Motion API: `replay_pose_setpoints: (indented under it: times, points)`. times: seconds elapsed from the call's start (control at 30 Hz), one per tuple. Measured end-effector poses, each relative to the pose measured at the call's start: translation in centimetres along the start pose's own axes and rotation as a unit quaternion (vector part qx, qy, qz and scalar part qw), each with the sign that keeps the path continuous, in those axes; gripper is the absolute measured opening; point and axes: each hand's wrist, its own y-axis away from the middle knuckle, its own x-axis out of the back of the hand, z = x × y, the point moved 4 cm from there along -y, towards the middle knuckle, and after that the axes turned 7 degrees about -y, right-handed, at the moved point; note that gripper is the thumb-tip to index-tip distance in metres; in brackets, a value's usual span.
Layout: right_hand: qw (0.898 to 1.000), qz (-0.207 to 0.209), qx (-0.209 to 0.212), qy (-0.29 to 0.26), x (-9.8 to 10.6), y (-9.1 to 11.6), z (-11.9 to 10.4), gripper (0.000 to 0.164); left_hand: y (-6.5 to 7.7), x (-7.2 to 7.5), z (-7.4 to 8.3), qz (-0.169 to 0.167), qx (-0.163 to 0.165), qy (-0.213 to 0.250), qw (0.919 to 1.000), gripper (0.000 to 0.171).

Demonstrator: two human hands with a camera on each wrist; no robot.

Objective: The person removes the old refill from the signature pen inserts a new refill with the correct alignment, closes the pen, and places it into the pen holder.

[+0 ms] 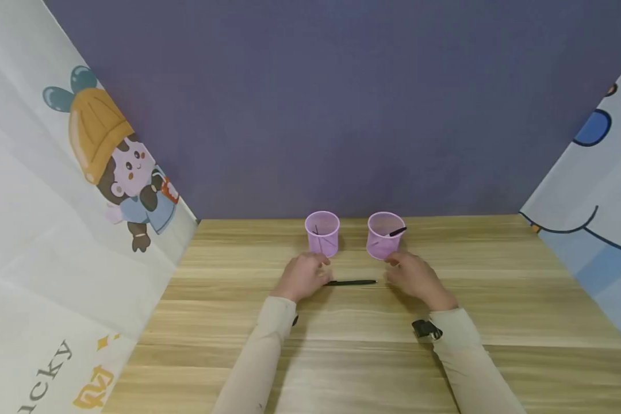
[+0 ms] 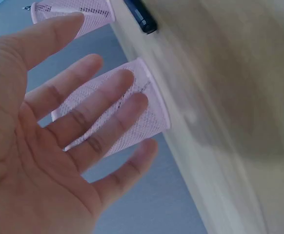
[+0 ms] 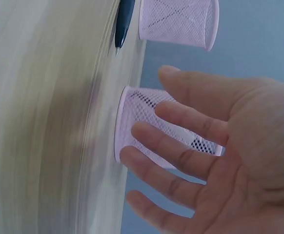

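Two pink mesh pen cups stand side by side on the table, a left cup [image 1: 323, 233] and a right cup [image 1: 384, 238]. A black pen [image 1: 353, 282] lies crosswise in front of them. My left hand [image 1: 304, 276] is before the left cup, near the pen's left end, its fingers spread and holding nothing in the left wrist view. Across from it, my right hand [image 3: 195, 141] has loosely extended fingers with nothing in them, close to the right cup. Leaning inside the right cup is a pen with a black end [image 1: 397, 232]. Thin dark lines show inside the left cup.
The wood-grain table [image 1: 362, 368] meets a dark blue-grey wall [image 1: 341, 103] just behind the cups. A white printed sheet [image 1: 26, 230] hangs at the left, and another printed sheet [image 1: 600, 230] hangs at the right. A black strap device [image 1: 426, 329] is on the right wrist.
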Motion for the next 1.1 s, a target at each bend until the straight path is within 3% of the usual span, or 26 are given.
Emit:
replay_pose_setpoints:
  times: [0.3,0.8,1.1]
  points:
    - [1.0,-0.005,0.017,0.0,-1.1,-0.4,-0.9,0.03,0.8,-0.5,0.1,-0.001,-0.015,0.004,0.9999,0.029]
    - [0.999,-0.028,0.04,0.006,-2.0,-0.4,-1.3,0.026,0.1,-1.3,0.8,-0.036,-0.049,-0.02,0.9979,0.028]
    - [0.998,-0.031,0.048,0.027,-2.7,-0.7,-1.4,0.02,0.3,-1.3,1.0,-0.032,-0.051,-0.028,0.9978,0.021]
